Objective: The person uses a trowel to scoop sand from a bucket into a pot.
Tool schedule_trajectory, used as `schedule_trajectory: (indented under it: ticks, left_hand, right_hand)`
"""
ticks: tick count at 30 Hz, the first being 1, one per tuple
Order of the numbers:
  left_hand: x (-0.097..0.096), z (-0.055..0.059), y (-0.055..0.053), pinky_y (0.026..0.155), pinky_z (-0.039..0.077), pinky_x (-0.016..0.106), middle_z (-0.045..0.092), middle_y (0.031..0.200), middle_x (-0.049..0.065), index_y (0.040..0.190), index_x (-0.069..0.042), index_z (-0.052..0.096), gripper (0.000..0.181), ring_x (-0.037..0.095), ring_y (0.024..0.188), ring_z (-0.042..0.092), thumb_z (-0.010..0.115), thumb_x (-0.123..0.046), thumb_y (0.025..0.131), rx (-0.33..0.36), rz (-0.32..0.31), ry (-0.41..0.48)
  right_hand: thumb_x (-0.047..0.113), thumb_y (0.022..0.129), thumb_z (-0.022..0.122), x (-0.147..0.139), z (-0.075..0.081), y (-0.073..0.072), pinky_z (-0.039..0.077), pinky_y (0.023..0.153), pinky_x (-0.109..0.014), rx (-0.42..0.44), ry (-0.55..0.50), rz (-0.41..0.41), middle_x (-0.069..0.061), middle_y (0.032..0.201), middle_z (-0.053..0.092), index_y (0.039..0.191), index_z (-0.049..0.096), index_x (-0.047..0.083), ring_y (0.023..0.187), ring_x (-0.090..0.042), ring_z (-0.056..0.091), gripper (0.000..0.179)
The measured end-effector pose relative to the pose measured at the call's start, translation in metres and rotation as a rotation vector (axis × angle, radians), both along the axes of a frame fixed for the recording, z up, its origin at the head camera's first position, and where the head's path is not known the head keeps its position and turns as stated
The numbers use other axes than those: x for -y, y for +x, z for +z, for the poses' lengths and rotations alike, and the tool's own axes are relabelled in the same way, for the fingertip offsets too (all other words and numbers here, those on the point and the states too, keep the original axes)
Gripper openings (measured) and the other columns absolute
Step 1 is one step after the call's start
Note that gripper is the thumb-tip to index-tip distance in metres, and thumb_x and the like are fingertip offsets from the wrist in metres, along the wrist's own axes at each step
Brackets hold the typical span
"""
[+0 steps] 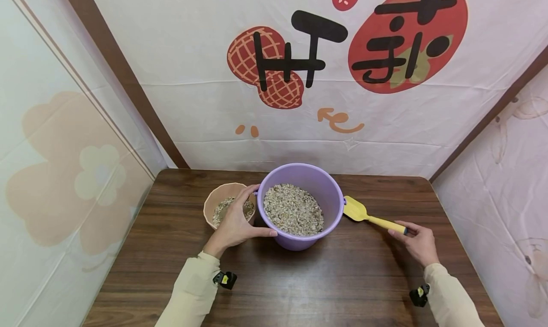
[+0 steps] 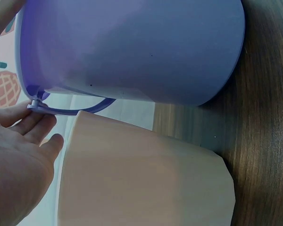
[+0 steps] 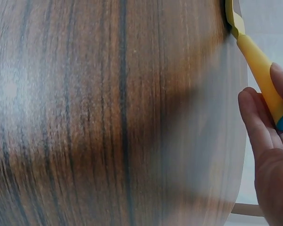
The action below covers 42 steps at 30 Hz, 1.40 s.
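A purple bucket [image 1: 294, 243] holds pale, grain-like flakes [image 1: 293, 210]. My left hand [image 1: 234, 226] is spread against its left side, the thumb along the front rim and the fingers by the handle's pivot. Close up, those fingertips touch the purple handle [image 2: 61, 111]. Beneath that hand stands a peach-coloured bowl [image 1: 209, 208] with some similar flakes, partly hidden by the fingers. To the right, my right hand [image 1: 417, 243] pinches the end of a yellow shovel's handle [image 3: 260, 70] between thumb and fingers. The blade [image 1: 354, 209] lies low beside the bucket; whether it touches the table cannot be told.
Everything stands on a dark wood-grain table [image 1: 334, 289] with rounded back corners. A printed cloth wall [image 1: 192, 122] rises directly behind it, and more cloth hangs at both sides. The bowl and bucket stand close together near the back edge.
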<state>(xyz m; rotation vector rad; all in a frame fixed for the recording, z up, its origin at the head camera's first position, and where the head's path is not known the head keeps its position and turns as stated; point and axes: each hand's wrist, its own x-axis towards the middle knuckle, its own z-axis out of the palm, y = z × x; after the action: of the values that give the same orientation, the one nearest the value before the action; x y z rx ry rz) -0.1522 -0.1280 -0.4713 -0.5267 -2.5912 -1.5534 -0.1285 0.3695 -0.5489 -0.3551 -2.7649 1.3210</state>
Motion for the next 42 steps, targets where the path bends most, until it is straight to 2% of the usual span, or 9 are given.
schedule_trajectory:
  ticks: [15,24,33,42]
  left_hand:
    - [0.0,0.0,0.001,0.116,0.031,0.054,0.052,0.143,-0.004,0.15,-0.02,0.047,0.117,0.019,0.138,0.041,0.102,-0.048,0.05,0.003,0.0,0.011]
    - [0.0,0.001,0.001,0.116,0.032,0.052,0.052,0.144,-0.004,0.15,-0.02,0.046,0.117,0.018,0.139,0.041,0.101,-0.048,0.051,0.005,0.005,-0.003]
    - [0.0,0.001,0.002,0.116,0.032,0.051,0.052,0.144,-0.003,0.15,-0.021,0.046,0.117,0.018,0.138,0.041,0.102,-0.046,0.05,0.018,0.012,0.0]
    - [0.0,0.002,0.002,0.116,0.032,0.051,0.052,0.144,-0.004,0.151,-0.022,0.046,0.118,0.019,0.139,0.041,0.102,-0.047,0.05,0.018,0.012,-0.006]
  right_hand:
    - [0.026,0.092,0.078,0.003,-0.003,-0.002,0.054,0.062,-0.02,-0.013,-0.087,-0.008,-0.03,0.125,0.063,0.128,0.067,-0.006,0.079,0.0,0.059,0.049]
    - [0.034,0.089,0.081,0.004,-0.012,-0.009,0.049,0.066,-0.02,0.014,-0.044,0.009,-0.027,0.13,0.061,0.131,0.067,-0.001,0.087,-0.014,0.054,0.056]
    - [0.038,0.084,0.085,0.007,-0.019,-0.015,0.045,0.07,-0.019,0.017,-0.017,0.046,-0.025,0.13,0.064,0.131,0.068,0.002,0.093,-0.02,0.054,0.061]
    - [0.032,0.084,0.085,0.011,-0.019,-0.016,0.044,0.071,-0.02,0.039,-0.019,0.056,-0.025,0.127,0.065,0.13,0.068,0.0,0.093,-0.022,0.053,0.059]
